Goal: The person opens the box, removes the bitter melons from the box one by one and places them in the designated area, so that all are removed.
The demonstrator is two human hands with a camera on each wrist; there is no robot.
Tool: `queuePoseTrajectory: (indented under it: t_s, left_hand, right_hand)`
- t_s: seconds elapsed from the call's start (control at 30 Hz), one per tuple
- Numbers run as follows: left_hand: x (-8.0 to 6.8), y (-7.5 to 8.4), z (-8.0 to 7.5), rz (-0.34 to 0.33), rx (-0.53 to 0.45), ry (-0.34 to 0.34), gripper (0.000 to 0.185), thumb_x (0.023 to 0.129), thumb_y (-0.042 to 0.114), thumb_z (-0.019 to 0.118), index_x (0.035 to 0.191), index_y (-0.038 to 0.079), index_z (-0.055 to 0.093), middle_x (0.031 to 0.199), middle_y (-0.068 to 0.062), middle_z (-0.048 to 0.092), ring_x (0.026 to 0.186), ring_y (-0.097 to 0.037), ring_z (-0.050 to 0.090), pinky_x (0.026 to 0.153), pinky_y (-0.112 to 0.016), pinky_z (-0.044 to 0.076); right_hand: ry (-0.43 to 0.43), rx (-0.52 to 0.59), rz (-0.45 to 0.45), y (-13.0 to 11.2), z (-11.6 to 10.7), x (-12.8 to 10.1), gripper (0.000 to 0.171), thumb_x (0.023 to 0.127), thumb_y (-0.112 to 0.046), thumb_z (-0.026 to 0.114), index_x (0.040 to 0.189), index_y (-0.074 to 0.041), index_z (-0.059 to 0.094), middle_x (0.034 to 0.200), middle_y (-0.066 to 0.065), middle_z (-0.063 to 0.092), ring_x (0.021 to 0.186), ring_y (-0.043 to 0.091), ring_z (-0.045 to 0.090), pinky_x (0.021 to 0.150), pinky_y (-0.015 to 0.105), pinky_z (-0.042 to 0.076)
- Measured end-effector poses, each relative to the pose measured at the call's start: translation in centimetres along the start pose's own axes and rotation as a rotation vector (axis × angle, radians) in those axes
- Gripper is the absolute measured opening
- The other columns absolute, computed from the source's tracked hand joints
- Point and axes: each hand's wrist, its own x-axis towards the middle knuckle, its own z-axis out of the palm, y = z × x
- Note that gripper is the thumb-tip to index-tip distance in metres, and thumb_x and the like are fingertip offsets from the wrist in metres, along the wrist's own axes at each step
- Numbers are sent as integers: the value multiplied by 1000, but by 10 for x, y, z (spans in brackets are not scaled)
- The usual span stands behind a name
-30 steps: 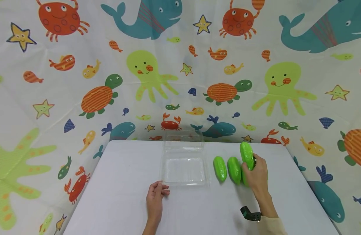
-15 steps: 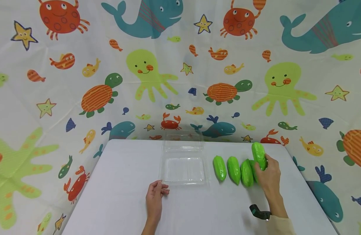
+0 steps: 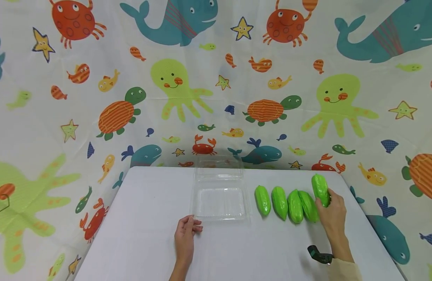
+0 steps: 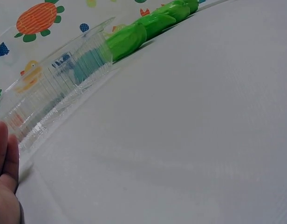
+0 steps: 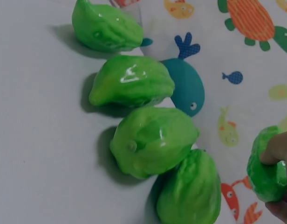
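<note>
Your right hand [image 3: 333, 212] pinches the fifth gourd [image 3: 320, 189] beside the row [image 3: 287, 201], keeping it tidy; left hand [image 3: 185, 234] rests flat, steadying near the tray [image 3: 220, 203].

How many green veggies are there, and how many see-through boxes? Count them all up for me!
Green chayote-like vegetables: 5. Four lie in a row on the table at and, and one is held in the right hand.
Clear plastic clamshell boxes: 1, open, by the left hand.
Total: 6 things.
</note>
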Motion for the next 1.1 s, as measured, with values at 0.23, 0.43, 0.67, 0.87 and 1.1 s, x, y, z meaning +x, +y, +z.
queuePoseTrajectory:
  t_s: [0.23,0.43,0.67,0.87,1.1]
  left_hand:
    - [0,1,0,2,-3,-1,35,104,28,56,121,-2,55,89,-5,69,71,-13,68,75,-23,61]
    - [0,0,0,16,-16,-2,36,104,27,56,121,-5,54,88,-6,68,70,-13,68,73,-24,61]
    - [0,-2,1,21,-9,8,37,104,27,56,120,-6,54,87,-5,69,70,-13,69,71,-24,61]
    - [0,-2,1,7,1,7,37,104,30,55,121,-3,54,89,-6,69,71,-14,69,72,-24,61]
    - [0,-3,1,18,-6,-4,39,105,31,53,124,-3,52,91,-9,68,72,-14,68,73,-25,61]
  right_hand:
    - [-5,-3,9,11,-1,1,54,94,-8,60,140,14,43,132,37,49,118,49,48,98,64,44]
    - [-44,-25,30,22,1,1,52,95,-7,58,138,17,43,129,40,49,114,52,49,94,65,44]
    - [-110,-48,58,34,5,0,52,95,-6,58,138,18,42,131,41,48,118,54,49,97,65,43]
    - [-158,-47,70,40,4,-1,52,96,-6,56,139,19,41,133,42,47,121,56,47,100,66,43]
    - [-231,-69,81,47,5,-3,51,98,-6,54,140,19,39,136,43,44,127,58,43,104,66,40]
